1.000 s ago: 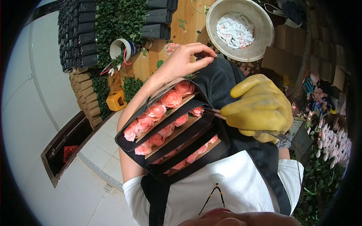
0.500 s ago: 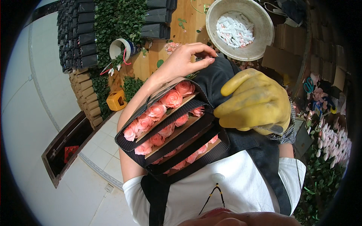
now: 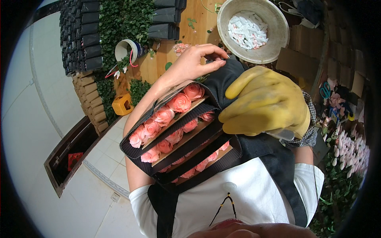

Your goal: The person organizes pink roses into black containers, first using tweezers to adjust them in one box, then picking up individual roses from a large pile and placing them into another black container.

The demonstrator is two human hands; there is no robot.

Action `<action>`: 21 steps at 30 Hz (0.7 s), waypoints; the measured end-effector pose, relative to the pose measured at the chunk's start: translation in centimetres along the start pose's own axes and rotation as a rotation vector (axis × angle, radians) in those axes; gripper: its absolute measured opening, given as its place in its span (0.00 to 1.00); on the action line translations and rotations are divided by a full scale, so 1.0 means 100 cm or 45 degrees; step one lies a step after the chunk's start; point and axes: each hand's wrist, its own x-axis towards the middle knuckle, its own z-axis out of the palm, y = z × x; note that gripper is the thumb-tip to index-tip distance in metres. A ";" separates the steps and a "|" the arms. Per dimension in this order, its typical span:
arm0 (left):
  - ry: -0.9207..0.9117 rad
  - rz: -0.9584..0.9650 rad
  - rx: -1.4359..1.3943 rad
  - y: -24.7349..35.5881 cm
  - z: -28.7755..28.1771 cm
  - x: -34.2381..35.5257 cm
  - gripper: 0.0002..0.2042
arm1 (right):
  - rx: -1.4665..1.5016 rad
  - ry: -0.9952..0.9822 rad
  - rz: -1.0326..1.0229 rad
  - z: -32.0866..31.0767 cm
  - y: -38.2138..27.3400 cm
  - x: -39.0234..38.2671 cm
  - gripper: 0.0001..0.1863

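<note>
Several bundles of pink roses (image 3: 179,102), wrapped in dark corrugated paper (image 3: 216,168), lie stacked in the crook of my bare left arm, against my chest. My left hand (image 3: 198,61) reaches past their top end, over the dark apron (image 3: 228,73). Its fingers curve, with a gap to the thumb, and nothing shows between them. A yellow rubber glove covers my right hand (image 3: 266,105). The gloved fingers stretch out to the left, close beside the stacked bundles, and no held thing is visible. What lies under the glove is hidden.
A round basin (image 3: 283,29) of white and pinkish pieces stands ahead. Left of it are a white bucket (image 3: 123,51), a yellow container (image 3: 122,105), and dark-wrapped bundles (image 3: 89,39) with leafy stems. Blue-handled scissors (image 3: 325,90) and pale pink flower buds (image 3: 349,148) are at the right.
My gloved right hand has shifted slightly left and away from me, and its fingers have come nearer the bundles. The left hand and the roses have hardly moved.
</note>
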 end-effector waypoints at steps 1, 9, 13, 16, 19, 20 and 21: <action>-0.009 -0.005 -0.009 0.000 0.000 0.001 0.10 | -0.001 -0.003 0.008 -0.001 0.000 0.001 0.14; 0.014 -0.040 -0.010 -0.001 -0.002 0.002 0.12 | 0.041 -0.007 0.011 -0.002 0.004 0.002 0.15; 0.010 -0.033 -0.013 -0.002 -0.002 0.005 0.12 | 0.076 -0.022 0.010 -0.005 0.010 0.001 0.15; 0.014 -0.035 -0.018 -0.003 -0.002 0.006 0.12 | 0.101 -0.038 0.005 -0.006 0.013 0.002 0.15; 0.011 -0.045 -0.016 -0.001 -0.002 0.008 0.12 | 0.119 -0.045 0.008 -0.007 0.015 0.002 0.15; 0.004 -0.049 -0.016 -0.001 -0.002 0.009 0.12 | 0.124 -0.046 0.007 -0.007 0.016 0.001 0.15; 0.004 -0.049 -0.017 -0.001 -0.002 0.009 0.12 | 0.133 -0.050 0.006 -0.008 0.017 0.001 0.15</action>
